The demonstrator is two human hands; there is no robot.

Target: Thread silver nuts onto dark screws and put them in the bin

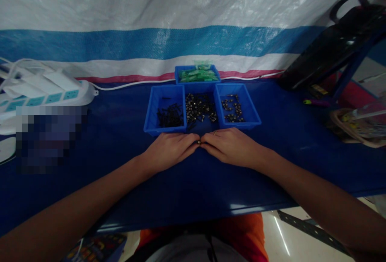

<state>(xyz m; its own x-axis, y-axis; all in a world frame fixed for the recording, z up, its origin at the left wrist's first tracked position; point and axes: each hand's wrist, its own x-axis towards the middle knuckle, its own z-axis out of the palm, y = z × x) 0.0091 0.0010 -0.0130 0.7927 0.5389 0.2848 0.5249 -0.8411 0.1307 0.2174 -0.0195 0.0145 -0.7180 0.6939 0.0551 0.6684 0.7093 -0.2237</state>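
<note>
My left hand [170, 148] and my right hand [230, 145] meet fingertip to fingertip just above the blue table. Between their pinched fingers is a small shiny metal part [199, 142], mostly hidden and too small to name. Right behind the hands stand a left blue bin [147, 119] with thin black pieces [170, 116] and a right blue bin [252, 111] with small metal parts [233, 111]. A heap of similar dark and shiny parts [199, 107] lies between these two bins.
Behind them, another blue bin [177, 77] holds green packets [199, 74]. A white power strip [63, 95] is at the left, its cable running along the striped sheet [150, 40]. At the right are a black bottle [325, 46], a purple pen-like object [318, 103] and a basket [346, 129].
</note>
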